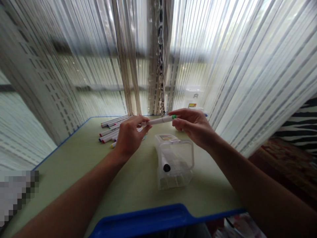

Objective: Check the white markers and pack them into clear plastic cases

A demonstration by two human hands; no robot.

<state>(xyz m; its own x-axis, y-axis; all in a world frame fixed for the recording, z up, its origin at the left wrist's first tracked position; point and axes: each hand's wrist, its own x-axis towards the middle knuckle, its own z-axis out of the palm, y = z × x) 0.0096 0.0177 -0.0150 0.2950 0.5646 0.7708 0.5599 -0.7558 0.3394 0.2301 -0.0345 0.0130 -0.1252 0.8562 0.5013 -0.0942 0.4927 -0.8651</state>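
Note:
A white marker [158,121] with a green end is stretched between my two hands above the table. My left hand [131,135] pinches its plain white end between thumb and fingers. At the green end, the thumb and fingers of my right hand [194,125] are closed on the cap. Below the marker stands a clear plastic box [175,158] with its lid part raised; one black-ended marker [166,167] lies inside it. Left of and behind my left hand, several white markers with coloured ends [107,133] lie in a loose pile, partly hidden by that hand.
The pale green table [81,165] has a raised blue edge [143,216] towards me. String curtains [86,66] hang behind it, with a beaded strand in the middle. A clear container with a yellow label [192,105] stands at the back right. A blurred-out object [15,195] is at the left.

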